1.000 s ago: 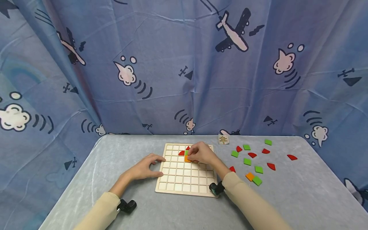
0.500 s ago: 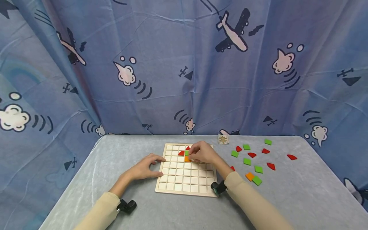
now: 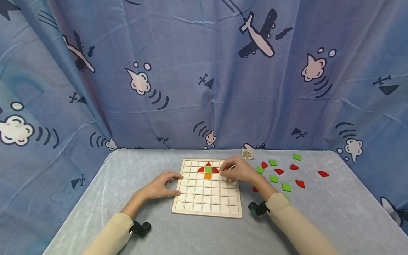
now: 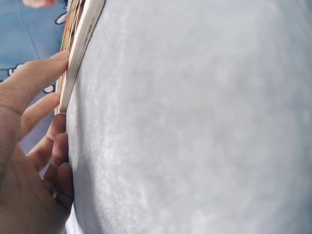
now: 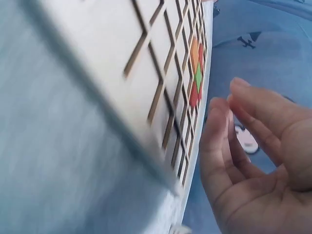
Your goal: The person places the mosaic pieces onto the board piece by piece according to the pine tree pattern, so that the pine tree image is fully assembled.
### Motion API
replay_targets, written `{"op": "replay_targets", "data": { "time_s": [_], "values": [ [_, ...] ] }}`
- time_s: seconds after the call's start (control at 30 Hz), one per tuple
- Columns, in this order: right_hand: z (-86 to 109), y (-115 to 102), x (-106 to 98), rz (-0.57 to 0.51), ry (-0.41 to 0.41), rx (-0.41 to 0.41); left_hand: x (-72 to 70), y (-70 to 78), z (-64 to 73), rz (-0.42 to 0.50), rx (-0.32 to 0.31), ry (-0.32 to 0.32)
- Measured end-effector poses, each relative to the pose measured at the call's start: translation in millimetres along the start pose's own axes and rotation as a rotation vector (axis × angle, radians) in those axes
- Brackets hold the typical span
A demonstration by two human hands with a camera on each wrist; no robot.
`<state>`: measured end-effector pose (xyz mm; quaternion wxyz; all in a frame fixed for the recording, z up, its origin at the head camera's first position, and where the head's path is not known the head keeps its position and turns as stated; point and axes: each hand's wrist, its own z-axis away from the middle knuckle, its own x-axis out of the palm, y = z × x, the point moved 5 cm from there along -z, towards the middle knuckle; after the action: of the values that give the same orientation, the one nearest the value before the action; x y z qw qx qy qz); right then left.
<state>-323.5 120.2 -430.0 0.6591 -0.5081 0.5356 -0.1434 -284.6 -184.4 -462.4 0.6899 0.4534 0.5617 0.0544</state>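
Note:
A wooden grid board (image 3: 207,213) lies on the table. Near its far side sit a red triangle (image 3: 208,164), a green square (image 3: 208,169), an orange square (image 3: 208,175), and a rounded red piece on either side of the green one. My left hand (image 3: 160,186) touches the board's left edge with thumb and fingertips spread; the left wrist view shows fingers (image 4: 41,109) against that edge. Above the board's right part hovers my right hand (image 3: 238,169), just right of the right red piece (image 3: 215,170). Nothing shows between its loosely bent fingers in the right wrist view.
Loose green squares (image 3: 273,179) and rounded red pieces (image 3: 300,184) lie scattered on the table right of the board, several of each. A small patterned card (image 3: 247,154) lies behind the board's right corner. A blue printed curtain (image 3: 178,88) hangs behind the table.
My right hand has drawn away to the right from the coloured pieces, uncovering the right red piece on the board. Its forearm now hides the loose orange square. The left hand stays put.

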Motion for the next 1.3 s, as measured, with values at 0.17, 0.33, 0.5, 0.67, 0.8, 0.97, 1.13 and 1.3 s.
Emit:
{"op": "replay_targets", "data": {
  "time_s": [0.17, 0.33, 0.5, 0.67, 0.8, 0.97, 1.13, 1.3],
  "values": [
    [15.5, 8, -16, -0.033, -0.033, 0.010, -0.5, -0.6, -0.4, -0.003, -0.002, 0.002],
    [30.9, 15, -31, -0.030, -0.049, 0.044, -1.5, 0.6, -0.2, -0.003, 0.004, 0.007],
    [44.9, 25, -48, -0.033, -0.048, 0.066, -1.5, 1.0, 0.6, 0.008, 0.000, -0.004],
    [59.3, 35, -66, -0.001, -0.016, 0.125, -1.3, 1.0, 0.7, 0.012, 0.000, -0.005],
    [70.3, 43, -79, 0.022, 0.013, 0.161, -0.9, 0.6, 0.3, 0.006, -0.002, -0.005],
    [84.2, 49, -94, 0.034, 0.024, 0.174, -0.4, 0.0, -0.1, 0.008, 0.001, -0.005],
    [98.9, 56, -107, 0.051, 0.035, 0.204, -0.1, -0.9, -0.5, 0.013, -0.002, -0.006],
    [109.2, 69, -117, 0.079, 0.047, 0.232, 0.0, -1.4, -0.8, 0.013, -0.004, -0.005]
  ]
}}
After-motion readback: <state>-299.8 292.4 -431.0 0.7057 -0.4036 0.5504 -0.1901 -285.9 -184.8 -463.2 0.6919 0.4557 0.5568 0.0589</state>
